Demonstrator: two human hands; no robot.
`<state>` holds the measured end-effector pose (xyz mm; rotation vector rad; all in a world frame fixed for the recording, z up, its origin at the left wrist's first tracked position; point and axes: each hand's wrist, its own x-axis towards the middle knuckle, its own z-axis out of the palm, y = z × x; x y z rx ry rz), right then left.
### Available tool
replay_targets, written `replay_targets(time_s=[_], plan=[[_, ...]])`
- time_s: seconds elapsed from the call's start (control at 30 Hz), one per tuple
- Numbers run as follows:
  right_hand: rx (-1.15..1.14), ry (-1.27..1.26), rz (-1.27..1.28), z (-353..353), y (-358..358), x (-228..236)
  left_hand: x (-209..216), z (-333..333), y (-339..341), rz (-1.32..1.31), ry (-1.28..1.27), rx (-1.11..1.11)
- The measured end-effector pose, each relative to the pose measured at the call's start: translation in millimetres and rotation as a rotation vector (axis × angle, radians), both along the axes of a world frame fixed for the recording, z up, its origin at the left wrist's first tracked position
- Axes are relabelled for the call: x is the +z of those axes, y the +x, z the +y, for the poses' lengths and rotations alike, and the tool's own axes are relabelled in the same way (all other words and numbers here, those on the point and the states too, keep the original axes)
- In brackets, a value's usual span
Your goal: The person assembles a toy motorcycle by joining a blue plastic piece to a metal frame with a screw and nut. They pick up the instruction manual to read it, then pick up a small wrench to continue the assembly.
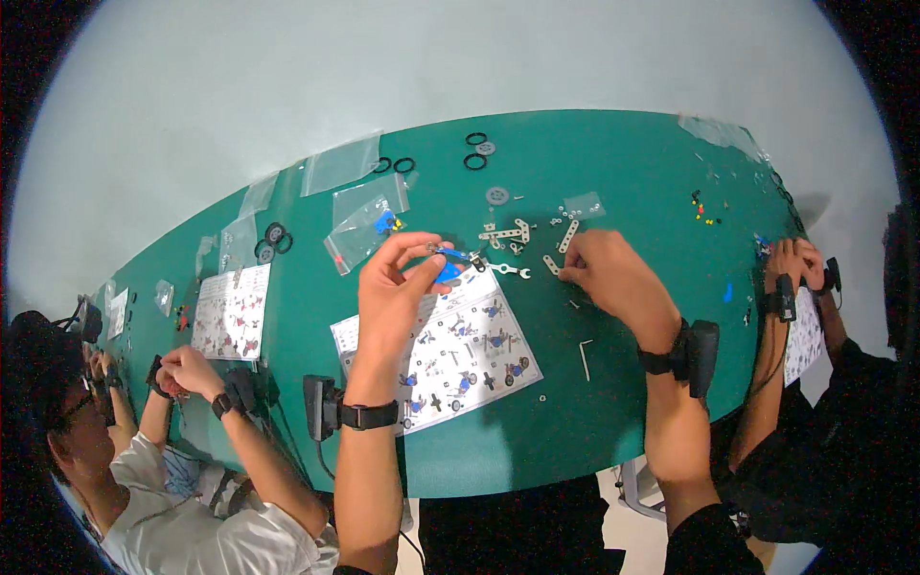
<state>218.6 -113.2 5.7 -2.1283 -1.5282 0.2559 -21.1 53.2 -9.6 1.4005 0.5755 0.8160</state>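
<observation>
Fingers of your left hand (393, 285) clamp a blue part (448, 273) by the printed sheet (470, 359); your right hand (611, 280) is over the green table (489, 460) at a pale perforated strip (551, 264), can't tell whether its fingertips grip it.

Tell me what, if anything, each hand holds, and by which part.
The left hand holds a blue assembly by its left end. The right hand is at pale strips; whether it grips one cannot be told.
</observation>
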Motion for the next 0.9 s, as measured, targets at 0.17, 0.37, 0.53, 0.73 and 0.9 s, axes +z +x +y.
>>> replay_targets(time_s=[0.17, 0.37, 0.53, 0.73, 0.9], plan=[[0.065, 0.026, 0.003, -0.2, 3.2, 0.1, 3.4, -4.9, 1.7, 0.019, 0.009, -0.003], [0.109, 0.043, 0.020, 1.5, 9.2, -3.9, 6.3, -11.3, 5.8, 0.025, -0.003, -0.062], [0.061, -0.005, 0.083, 4.6, 5.9, -5.9, 1.8, -9.2, 7.8, -0.005, -0.024, -0.080], [0.116, 0.028, 0.111, 5.3, 9.9, -13.9, 5.7, -11.8, 5.4, -0.030, -0.024, -0.078], [0.115, 0.027, 0.357, 11.1, 14.3, 0.4, 7.4, -11.4, 5.1, -0.024, -0.030, -0.082]])
